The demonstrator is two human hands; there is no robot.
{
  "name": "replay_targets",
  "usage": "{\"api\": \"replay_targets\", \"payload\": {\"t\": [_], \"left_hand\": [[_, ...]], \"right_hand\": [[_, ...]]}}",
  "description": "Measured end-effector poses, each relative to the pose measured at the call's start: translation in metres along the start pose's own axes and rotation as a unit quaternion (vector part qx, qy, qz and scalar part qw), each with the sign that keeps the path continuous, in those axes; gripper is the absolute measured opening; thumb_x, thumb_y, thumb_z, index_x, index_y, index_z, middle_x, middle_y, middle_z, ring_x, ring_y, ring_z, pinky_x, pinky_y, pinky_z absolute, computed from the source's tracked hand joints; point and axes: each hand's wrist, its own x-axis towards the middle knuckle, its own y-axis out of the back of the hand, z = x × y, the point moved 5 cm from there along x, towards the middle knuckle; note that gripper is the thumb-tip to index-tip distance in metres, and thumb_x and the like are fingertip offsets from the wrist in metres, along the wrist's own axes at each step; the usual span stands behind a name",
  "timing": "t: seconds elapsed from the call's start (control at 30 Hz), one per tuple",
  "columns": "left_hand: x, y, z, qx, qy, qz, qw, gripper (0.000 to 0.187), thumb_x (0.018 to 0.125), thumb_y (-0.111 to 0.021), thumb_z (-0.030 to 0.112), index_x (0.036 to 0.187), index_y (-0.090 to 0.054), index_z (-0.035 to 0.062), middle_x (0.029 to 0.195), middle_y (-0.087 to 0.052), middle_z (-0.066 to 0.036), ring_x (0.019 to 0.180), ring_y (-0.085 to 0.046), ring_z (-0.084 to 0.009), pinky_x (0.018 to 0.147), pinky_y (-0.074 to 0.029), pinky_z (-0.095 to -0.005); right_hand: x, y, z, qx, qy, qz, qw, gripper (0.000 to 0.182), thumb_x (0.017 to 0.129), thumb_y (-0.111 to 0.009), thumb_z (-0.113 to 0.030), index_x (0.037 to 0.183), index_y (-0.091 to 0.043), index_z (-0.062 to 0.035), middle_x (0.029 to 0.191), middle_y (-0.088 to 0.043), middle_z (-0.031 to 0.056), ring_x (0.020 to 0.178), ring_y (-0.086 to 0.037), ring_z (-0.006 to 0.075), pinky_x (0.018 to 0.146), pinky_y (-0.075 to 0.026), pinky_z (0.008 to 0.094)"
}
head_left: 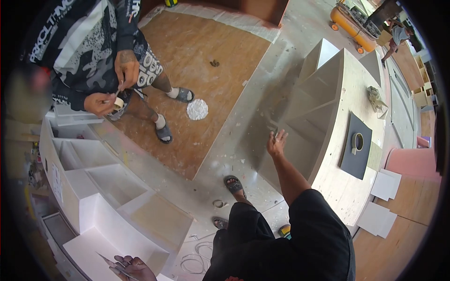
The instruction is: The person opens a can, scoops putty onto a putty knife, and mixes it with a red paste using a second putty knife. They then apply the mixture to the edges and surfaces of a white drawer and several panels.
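Observation:
At the bottom left, my left hand (133, 268) is closed around a thin pointed metal blade (106, 259), its tip facing up and left. It hangs over the white cabinet (96, 241) with open compartments. My right hand (277, 143) is stretched forward with its fingers apart, beside the open front of a pale wooden cabinet (323, 164). On that cabinet's top, a roll of masking tape (357, 142) rests on a dark sheet (352, 161). A crumpled cloth or paper (375, 98) lies farther along the same top.
A person (89, 51) sits on the left cabinet, holding a tape roll (118, 103). A crumpled white disc (197, 109) lies on the brown floor board (206, 47). Coiled cord (194, 262) and a tape ring (219, 203) are near my feet. An orange compressor (351, 30) stands far right.

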Motion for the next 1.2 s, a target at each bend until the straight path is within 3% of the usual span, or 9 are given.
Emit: {"api": "replay_targets", "payload": {"t": [0.1,0.27,0.37,0.5,0.67,0.73,0.77,0.97,1.2], "left_hand": [[-0.003,-0.009,0.006,-0.015,-0.004,-0.023,1.000,0.043,0.106,-0.043,0.041,0.105,-0.072,0.0086,0.119,-0.069,-0.010,0.098,-0.063,-0.0292,0.085,-0.049,-0.0407],[-0.006,-0.012,0.013,-0.047,0.012,-0.130,0.990,0.042,0.107,-0.040,0.037,0.143,-0.053,0.0215,0.121,-0.068,-0.014,0.101,-0.064,-0.0283,0.085,-0.050,-0.0419],[0.003,0.003,0.010,-0.094,0.052,-0.153,0.982,0.045,0.107,-0.038,0.038,0.152,-0.042,0.0283,0.120,-0.069,-0.013,0.101,-0.065,-0.0278,0.084,-0.050,-0.0404],[0.033,0.038,-0.002,-0.103,0.105,-0.110,0.983,0.045,0.107,-0.038,0.039,0.150,-0.045,0.0250,0.114,-0.071,-0.012,0.096,-0.065,-0.0245,0.077,-0.050,-0.0370],[0.043,0.026,-0.013,-0.123,0.182,-0.291,0.931,0.046,0.107,-0.041,0.039,0.149,-0.046,0.0220,0.115,-0.070,-0.013,0.088,-0.068,-0.0256,0.068,-0.055,-0.0395],[0.049,0.034,-0.019,-0.164,0.239,-0.339,0.895,0.048,0.106,-0.044,0.040,0.150,-0.044,0.0222,0.119,-0.069,-0.015,0.088,-0.067,-0.0273,0.076,-0.059,-0.0448],[0.053,0.040,-0.018,-0.077,0.164,-0.416,0.891,0.042,0.103,-0.048,0.030,0.144,-0.049,0.0181,0.129,-0.063,-0.001,0.094,-0.060,-0.0155,0.073,-0.052,-0.0288],[0.030,0.067,-0.024,-0.083,0.181,-0.310,0.930,0.040,0.105,-0.048,0.035,0.142,-0.051,0.0200,0.119,-0.066,0.002,0.089,-0.061,-0.0124,0.068,-0.051,-0.0255],[-0.012,0.059,-0.022,-0.104,0.244,-0.374,0.889,0.038,0.107,-0.046,0.036,0.141,-0.049,0.0186,0.108,-0.065,-0.001,0.091,-0.063,-0.0146,0.069,-0.054,-0.0279]], "right_hand": [[0.026,0.023,0.057,-0.017,-0.213,0.091,0.973,0.076,0.101,-0.042,-0.047,0.159,-0.009,-0.0123,0.167,0.001,0.0188,0.150,-0.017,0.0449,0.109,-0.025,0.0738],[-0.035,0.049,0.044,0.020,-0.105,0.087,0.990,0.066,0.099,-0.051,-0.036,0.150,-0.030,0.0023,0.157,-0.027,0.0289,0.139,-0.036,0.0469,0.109,-0.035,0.0587],[-0.096,-0.027,0.036,-0.080,0.125,0.077,0.986,0.080,0.099,-0.050,-0.045,0.157,-0.016,-0.0009,0.163,-0.012,0.0269,0.146,-0.026,0.0431,0.119,-0.026,0.0536],[-0.290,-0.034,-0.020,0.050,0.066,-0.144,0.986,0.076,0.102,-0.043,-0.049,0.160,-0.010,-0.0122,0.167,-0.004,0.0190,0.152,-0.015,0.0393,0.117,-0.018,0.0655],[-0.443,-0.047,0.011,0.047,0.168,-0.185,0.967,0.076,0.104,-0.035,-0.055,0.160,-0.010,-0.0107,0.167,-0.003,0.0176,0.153,-0.012,0.0372,0.117,-0.018,0.0658],[-0.451,-0.054,0.049,0.045,0.174,-0.101,0.979,0.078,0.103,-0.036,-0.056,0.160,-0.009,-0.0102,0.167,-0.003,0.0183,0.153,-0.011,0.0374,0.117,-0.019,0.0649],[-0.457,-0.055,0.068,0.040,0.176,-0.064,0.981,0.079,0.103,-0.036,-0.056,0.160,-0.008,-0.0100,0.167,-0.003,0.0186,0.153,-0.011,0.0375,0.117,-0.020,0.0645],[-0.480,0.023,0.131,0.118,0.054,0.080,0.988,0.079,0.102,-0.039,-0.054,0.160,-0.008,-0.0098,0.167,-0.004,0.0192,0.153,-0.012,0.0385,0.116,-0.022,0.0645],[-0.532,0.045,0.115,0.107,0.059,0.048,0.991,0.080,0.102,-0.039,-0.053,0.161,-0.006,-0.0099,0.167,-0.004,0.0201,0.153,-0.010,0.0377,0.117,-0.020,0.0633]]}}
